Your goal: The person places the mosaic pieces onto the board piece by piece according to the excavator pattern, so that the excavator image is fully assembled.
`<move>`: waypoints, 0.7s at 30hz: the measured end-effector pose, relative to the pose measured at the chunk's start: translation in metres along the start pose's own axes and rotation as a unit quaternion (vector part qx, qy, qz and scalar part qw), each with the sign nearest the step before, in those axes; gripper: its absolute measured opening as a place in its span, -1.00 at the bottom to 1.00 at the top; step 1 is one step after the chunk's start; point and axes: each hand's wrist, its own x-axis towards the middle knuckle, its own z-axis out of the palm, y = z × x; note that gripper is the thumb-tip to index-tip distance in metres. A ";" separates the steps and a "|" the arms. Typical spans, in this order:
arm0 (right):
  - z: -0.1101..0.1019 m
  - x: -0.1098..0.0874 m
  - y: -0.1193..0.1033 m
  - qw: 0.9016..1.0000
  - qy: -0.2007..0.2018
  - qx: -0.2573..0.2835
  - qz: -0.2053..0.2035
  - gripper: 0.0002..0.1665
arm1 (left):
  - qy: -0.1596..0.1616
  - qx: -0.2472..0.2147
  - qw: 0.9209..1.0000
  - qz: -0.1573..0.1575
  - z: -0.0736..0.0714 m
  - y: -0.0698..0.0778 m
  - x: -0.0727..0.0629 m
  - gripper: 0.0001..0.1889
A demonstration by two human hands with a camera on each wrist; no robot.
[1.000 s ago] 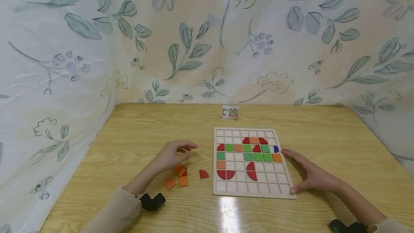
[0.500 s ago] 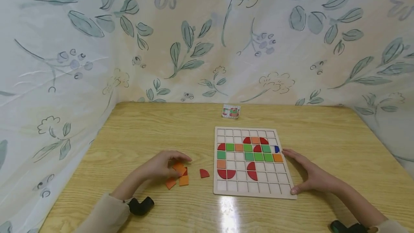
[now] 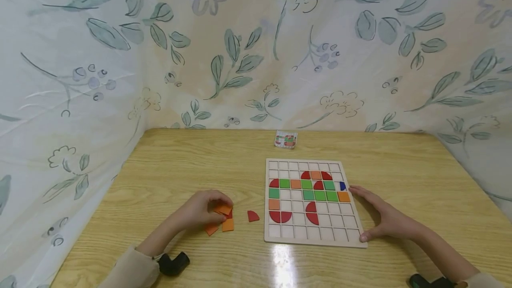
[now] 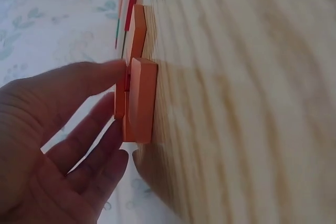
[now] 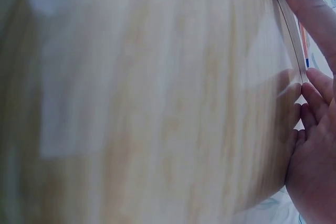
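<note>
My left hand (image 3: 200, 210) pinches an orange tile (image 3: 224, 209) between thumb and fingers at the top of a small pile. Under and beside it lie an orange square tile (image 3: 228, 225), another orange tile (image 3: 211, 229) and a partly covered red piece. In the left wrist view, the thumb and fingers close around the stacked tiles behind a nearer orange tile (image 4: 143, 100). To the right lies a red quarter-circle tile (image 3: 253, 216). My right hand (image 3: 390, 221) touches the right edge of a wooden grid board (image 3: 326, 234), fingers extended, thumb at its near corner.
Red, green and orange tiles and a blue piece (image 3: 342, 186) sit in the board's cells. Beyond the board stands a small printed card (image 3: 286, 139) with a coloured pattern. A floral cloth (image 3: 240, 57) hangs behind the wooden table (image 3: 180, 159).
My left hand has come down and left from above the pile, and its fingers have closed on an orange tile. The right hand stays at the board's edge.
</note>
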 end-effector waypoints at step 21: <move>-0.001 0.000 -0.002 1.000 -0.005 0.000 0.004 0.21 | 0.067 0.011 0.997 0.027 0.006 0.023 0.032 -0.69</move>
